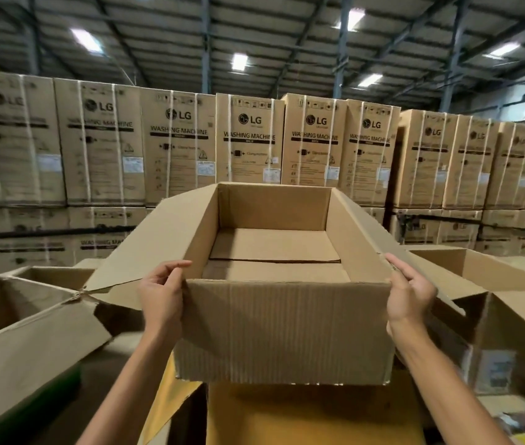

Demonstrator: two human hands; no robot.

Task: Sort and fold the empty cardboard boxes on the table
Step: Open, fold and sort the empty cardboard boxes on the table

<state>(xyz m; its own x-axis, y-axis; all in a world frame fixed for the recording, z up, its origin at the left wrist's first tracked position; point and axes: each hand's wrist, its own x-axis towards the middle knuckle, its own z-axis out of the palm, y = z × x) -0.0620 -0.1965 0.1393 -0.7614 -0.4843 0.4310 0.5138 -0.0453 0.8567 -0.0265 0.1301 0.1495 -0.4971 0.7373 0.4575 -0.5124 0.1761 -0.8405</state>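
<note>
The held box [283, 332] hides the surface under it. At 8 o'clock an open box [30, 348] is blurred and cut off.

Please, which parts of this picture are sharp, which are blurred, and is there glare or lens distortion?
Head view: the open brown cardboard box and the left hand and right hand gripping it look sharp; the torn cardboard box at left is smeared; white ceiling lamps bloom with glare; the stacked printed cartons curve from wide-angle distortion.
</note>
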